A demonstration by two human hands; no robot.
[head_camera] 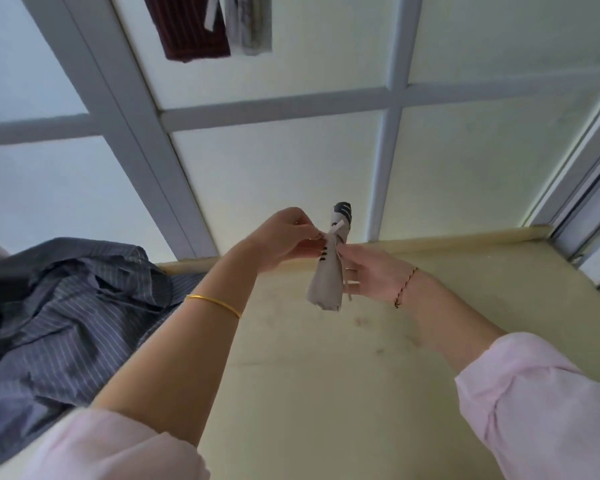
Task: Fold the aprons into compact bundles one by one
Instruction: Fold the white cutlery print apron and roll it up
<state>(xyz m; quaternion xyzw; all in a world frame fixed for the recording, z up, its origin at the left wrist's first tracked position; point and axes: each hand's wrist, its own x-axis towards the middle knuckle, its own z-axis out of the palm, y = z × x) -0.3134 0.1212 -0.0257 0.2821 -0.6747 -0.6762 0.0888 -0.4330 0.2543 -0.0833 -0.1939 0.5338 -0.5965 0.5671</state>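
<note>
Pink sleeves (548, 410) cropped; bundle (328, 275) partly behind fingers (352, 271)

Pale pink sleeves (534, 403) pushed up both forearms; a thin gold bangle (212, 304) circles the left wrist, a dark red-black cord bracelet (405, 288) the right.

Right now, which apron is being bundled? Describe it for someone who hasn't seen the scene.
Above the pale yellow table, mid-frame, both hands hold it up. It's the small grey rolled bundle with black marks and a white strap, unlike the loose blue striped cloth at left.
</note>
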